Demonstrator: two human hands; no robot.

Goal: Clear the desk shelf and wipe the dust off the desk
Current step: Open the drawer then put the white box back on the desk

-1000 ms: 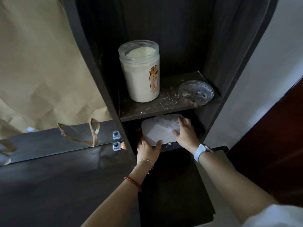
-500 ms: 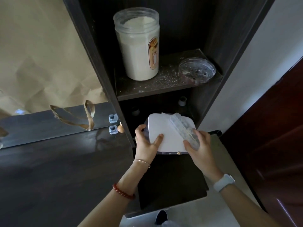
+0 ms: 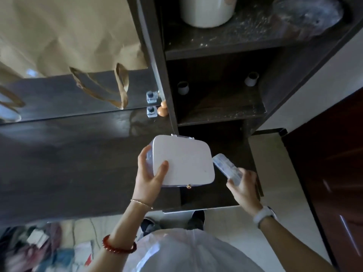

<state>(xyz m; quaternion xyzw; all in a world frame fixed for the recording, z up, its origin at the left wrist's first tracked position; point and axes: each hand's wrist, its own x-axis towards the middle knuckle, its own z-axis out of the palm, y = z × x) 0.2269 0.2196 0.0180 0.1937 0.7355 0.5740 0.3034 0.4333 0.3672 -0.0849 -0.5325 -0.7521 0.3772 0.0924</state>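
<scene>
At frame centre the left hand (image 3: 149, 173) grips the white box (image 3: 182, 160) by its left edge (thumb on the lid); just right, the right hand (image 3: 243, 183) clasps a clear compartment case (image 3: 225, 166), both below the dusty shelf (image 3: 222, 114).

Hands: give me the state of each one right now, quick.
Left hand: closed on the white box.
Right hand: closed on the clear plastic case.

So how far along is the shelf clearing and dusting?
Lower shelf is emptied. The left hand holds the white box, the right hand the clear case. The jar and plastic dish remain on the dusty upper shelf; nothing wiped yet.
</scene>
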